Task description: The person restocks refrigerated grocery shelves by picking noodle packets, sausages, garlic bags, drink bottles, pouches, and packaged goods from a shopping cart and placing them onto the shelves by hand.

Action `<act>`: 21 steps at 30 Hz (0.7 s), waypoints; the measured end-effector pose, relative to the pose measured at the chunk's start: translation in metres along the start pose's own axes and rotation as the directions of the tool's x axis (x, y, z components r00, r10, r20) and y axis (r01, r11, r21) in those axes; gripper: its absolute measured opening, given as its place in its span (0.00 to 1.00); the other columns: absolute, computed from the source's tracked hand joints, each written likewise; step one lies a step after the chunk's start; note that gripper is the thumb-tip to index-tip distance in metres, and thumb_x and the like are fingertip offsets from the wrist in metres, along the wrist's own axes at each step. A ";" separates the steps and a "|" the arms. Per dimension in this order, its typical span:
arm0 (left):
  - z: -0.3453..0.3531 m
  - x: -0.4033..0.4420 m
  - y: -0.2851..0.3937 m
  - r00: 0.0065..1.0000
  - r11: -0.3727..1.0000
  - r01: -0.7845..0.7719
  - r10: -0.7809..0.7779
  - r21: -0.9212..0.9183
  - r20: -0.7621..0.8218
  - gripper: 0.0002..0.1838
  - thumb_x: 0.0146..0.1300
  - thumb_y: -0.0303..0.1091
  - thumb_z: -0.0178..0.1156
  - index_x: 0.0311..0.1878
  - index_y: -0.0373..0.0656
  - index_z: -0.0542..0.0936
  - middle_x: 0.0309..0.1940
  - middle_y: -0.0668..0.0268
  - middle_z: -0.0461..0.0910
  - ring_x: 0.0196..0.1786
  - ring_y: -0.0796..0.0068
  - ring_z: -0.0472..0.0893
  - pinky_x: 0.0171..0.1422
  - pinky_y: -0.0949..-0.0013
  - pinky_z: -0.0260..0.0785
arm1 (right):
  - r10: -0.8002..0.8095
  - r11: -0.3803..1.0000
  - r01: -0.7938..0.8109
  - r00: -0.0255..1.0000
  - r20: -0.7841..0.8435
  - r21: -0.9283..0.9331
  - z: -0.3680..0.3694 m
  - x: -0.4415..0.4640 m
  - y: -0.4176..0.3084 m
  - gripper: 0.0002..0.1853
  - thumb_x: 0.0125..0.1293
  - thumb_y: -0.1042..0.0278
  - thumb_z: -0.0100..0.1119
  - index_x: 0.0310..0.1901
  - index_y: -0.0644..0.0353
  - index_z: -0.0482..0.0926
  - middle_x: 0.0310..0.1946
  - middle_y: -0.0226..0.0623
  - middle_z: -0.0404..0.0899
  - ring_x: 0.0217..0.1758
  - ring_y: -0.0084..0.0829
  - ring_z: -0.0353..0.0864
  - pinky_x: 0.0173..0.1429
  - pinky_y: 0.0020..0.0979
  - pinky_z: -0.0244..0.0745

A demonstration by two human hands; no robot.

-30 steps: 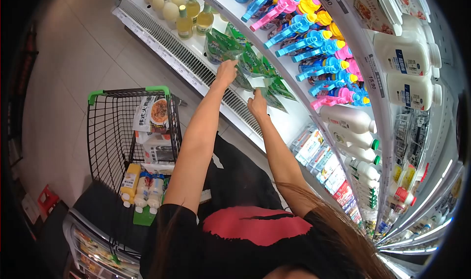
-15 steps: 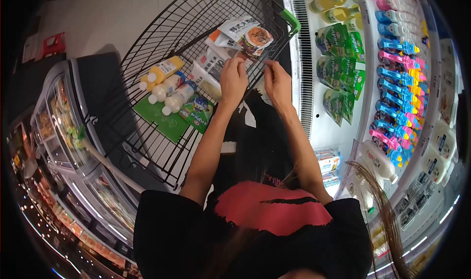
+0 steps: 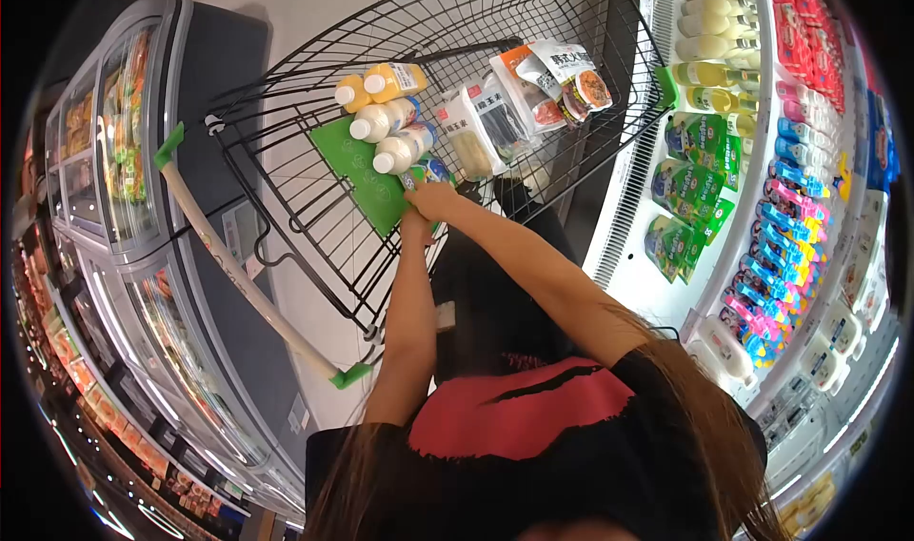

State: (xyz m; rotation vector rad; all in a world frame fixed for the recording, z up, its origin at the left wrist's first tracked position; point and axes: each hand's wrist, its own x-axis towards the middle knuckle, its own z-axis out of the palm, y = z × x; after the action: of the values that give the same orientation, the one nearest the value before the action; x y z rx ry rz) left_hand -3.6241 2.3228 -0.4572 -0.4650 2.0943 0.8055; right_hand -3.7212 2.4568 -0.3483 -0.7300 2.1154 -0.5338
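Observation:
My right hand (image 3: 435, 201) reaches across to the near side of the shopping cart (image 3: 324, 246), its fingers curled at the edge of a green and blue packet (image 3: 433, 172). Close below it, my left hand (image 3: 416, 229) is at the same spot, its fingers mostly hidden. White-capped milk bottles (image 3: 405, 149) and yellow juice bottles (image 3: 393, 81) lie just beyond the packet. A green flap (image 3: 367, 175) sits beside my hands. Farther in are a clear pouch of corn (image 3: 476, 137), an orange and white pack (image 3: 524, 89) and a white food pouch (image 3: 576, 79).
The cart's pale handle (image 3: 224, 255) with green ends runs along the left. Glass-doored freezers (image 3: 124, 160) stand to the left. On the right, a lit chilled shelf holds green pouches (image 3: 687, 191), drink bottles (image 3: 714, 18) and blue and pink bottle packs (image 3: 785, 217).
Both hands have moved from beside the food pouches toward the cart's handle side and come together at the green packet. The view has turned, so the cart appears farther right.

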 end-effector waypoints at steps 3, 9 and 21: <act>-0.005 -0.030 0.049 0.969 0.969 -0.112 0.156 0.222 -0.190 0.20 0.52 0.42 0.69 0.42 0.35 0.82 0.34 0.47 0.85 0.34 0.48 0.86 0.38 0.53 0.79 | -0.021 0.993 0.010 0.996 -0.087 -0.120 0.014 0.009 0.008 0.20 0.66 0.63 0.53 0.60 0.38 0.77 0.55 0.39 0.77 0.51 0.43 0.84 0.48 0.44 0.80; -0.017 -0.043 0.090 0.898 0.992 0.080 -0.028 0.100 -0.440 0.21 0.56 0.50 0.65 0.39 0.39 0.84 0.31 0.51 0.85 0.35 0.49 0.86 0.37 0.49 0.78 | 0.077 0.972 -0.068 0.997 0.030 -0.225 0.006 0.017 0.013 0.19 0.69 0.57 0.51 0.59 0.31 0.77 0.44 0.34 0.83 0.49 0.38 0.83 0.49 0.42 0.75; -0.125 -0.137 0.200 0.733 0.742 -0.496 0.636 0.450 -0.241 0.06 0.51 0.25 0.64 0.34 0.39 0.83 0.35 0.55 0.79 0.42 0.47 0.75 0.49 0.52 0.69 | 0.070 0.992 -0.127 0.631 -0.772 -0.014 -0.066 -0.098 0.016 0.05 0.55 0.67 0.58 0.29 0.53 0.84 0.42 0.40 0.72 0.48 0.40 0.75 0.48 0.39 0.73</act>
State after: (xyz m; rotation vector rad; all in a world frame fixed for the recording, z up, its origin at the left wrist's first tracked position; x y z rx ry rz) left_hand -3.7281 2.3885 -0.2137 0.2931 2.7453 0.6722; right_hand -3.7302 2.5414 -0.2646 -0.4338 2.9742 -0.8223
